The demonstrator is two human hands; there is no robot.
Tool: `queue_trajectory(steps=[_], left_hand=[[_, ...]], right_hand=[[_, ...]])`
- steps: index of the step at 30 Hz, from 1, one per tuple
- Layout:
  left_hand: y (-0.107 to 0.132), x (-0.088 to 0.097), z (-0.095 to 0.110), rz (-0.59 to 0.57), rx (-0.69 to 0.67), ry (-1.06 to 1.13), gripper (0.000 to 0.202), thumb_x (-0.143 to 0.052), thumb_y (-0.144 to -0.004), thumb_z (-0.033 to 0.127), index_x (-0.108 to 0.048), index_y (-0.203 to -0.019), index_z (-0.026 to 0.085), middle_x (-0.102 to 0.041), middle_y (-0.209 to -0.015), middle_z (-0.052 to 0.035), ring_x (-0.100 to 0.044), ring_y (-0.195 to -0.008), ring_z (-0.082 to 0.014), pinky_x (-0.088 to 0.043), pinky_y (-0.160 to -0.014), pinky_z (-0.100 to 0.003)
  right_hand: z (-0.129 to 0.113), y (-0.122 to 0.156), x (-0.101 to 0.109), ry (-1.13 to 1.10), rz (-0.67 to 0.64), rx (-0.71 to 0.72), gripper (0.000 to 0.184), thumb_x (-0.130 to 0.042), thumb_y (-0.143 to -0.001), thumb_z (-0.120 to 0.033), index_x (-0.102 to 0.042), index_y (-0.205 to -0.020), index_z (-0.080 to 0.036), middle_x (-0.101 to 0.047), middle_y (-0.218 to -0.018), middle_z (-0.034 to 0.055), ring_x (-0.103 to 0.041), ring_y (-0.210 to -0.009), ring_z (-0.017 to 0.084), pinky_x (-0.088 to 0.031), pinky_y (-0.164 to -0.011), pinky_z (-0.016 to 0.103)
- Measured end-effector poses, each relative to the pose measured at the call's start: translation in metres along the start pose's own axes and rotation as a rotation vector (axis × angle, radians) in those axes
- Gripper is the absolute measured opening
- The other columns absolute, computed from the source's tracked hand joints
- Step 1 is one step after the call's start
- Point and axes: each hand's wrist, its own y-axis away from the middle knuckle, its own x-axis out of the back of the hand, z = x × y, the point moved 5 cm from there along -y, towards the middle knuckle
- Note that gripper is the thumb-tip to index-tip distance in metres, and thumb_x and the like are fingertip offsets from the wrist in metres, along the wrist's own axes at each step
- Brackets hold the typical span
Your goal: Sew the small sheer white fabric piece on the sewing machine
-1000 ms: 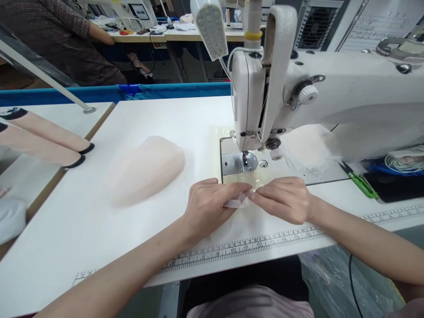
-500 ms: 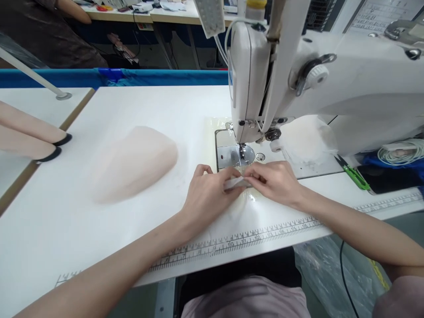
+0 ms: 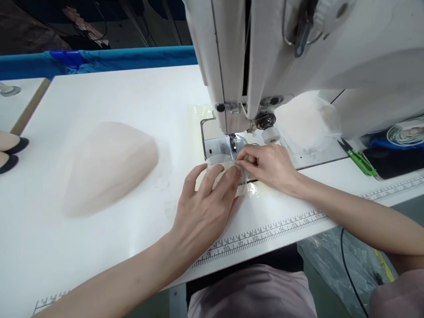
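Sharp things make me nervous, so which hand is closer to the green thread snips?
The right hand. It's at the sheer material near the presser foot, left of the green thread snips. The left hand is farther left, fingers over that material.

A big white table [image 3: 139, 95] fills most of the room that shows. Its top is bright with light, and ruler marks [image 3: 227, 248] with black numbers run along the near edge. On the left is another white table [image 3: 16, 99], with a brown strip [image 3: 31, 106] between the two. A pole's round foot [image 3: 9, 91] stands on it. Bright blue cloth [image 3: 142, 56] runs along the far edge. Behind that it is dark, with thin table legs [image 3: 134, 22] on a dim floor [image 3: 155, 22]. Down low on the right, clear crinkly plastic [image 3: 338, 254] and a black cord [image 3: 346, 269] show near a greenish-grey floor [image 3: 326, 293].
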Motion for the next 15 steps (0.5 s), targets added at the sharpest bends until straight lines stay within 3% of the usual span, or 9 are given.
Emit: queue_trajectory(steps=[5, 8, 11, 15], left_hand=[[-0.002, -0.004, -0.006, -0.028, -0.019, 0.05, 0.03, -0.048, -0.096, 0.024, -0.059, -0.124, 0.018, -0.067, -0.123, -0.0079, -0.061, -0.11, -0.0286, -0.038, -0.093, -0.048], [-0.004, -0.007, -0.012, -0.053, 0.003, 0.103, 0.032, -0.048, -0.097, 0.023, -0.057, -0.127, 0.02, -0.066, -0.125, -0.0081, -0.061, -0.114, -0.0295, -0.038, -0.094, -0.05], [-0.006, -0.01, -0.017, -0.056, 0.02, 0.153, 0.034, -0.051, -0.095, 0.023, -0.055, -0.129, 0.021, -0.065, -0.125, -0.0081, -0.061, -0.116, -0.0301, -0.036, -0.097, -0.052], [-0.007, -0.013, -0.024, -0.028, 0.03, 0.18, 0.035, -0.052, -0.096, 0.024, -0.053, -0.13, 0.021, -0.065, -0.125, -0.0087, -0.061, -0.116, -0.0288, -0.033, -0.104, -0.054]], right_hand=[[0.005, -0.002, 0.003, 0.098, 0.042, 0.012, 0.014, -0.056, -0.089, -0.023, -0.069, -0.088, -0.021, -0.064, -0.06, -0.0045, -0.052, -0.051, 0.009, -0.027, -0.049, 0.024], [-0.002, 0.006, 0.007, 0.212, 0.13, 0.199, 0.024, -0.05, -0.088, -0.018, -0.071, -0.098, -0.023, -0.069, -0.07, -0.0033, -0.055, -0.055, 0.011, -0.03, -0.05, 0.026], [-0.011, 0.018, 0.008, 0.353, 0.183, 0.375, 0.032, -0.044, -0.086, -0.011, -0.073, -0.095, -0.02, -0.07, -0.076, 0.0006, -0.058, -0.065, 0.015, -0.033, -0.052, 0.029], [-0.015, 0.022, 0.007, 0.467, 0.206, 0.417, 0.034, -0.041, -0.087, -0.008, -0.074, -0.092, -0.015, -0.071, -0.084, 0.0048, -0.057, -0.07, 0.015, -0.034, -0.054, 0.031]])
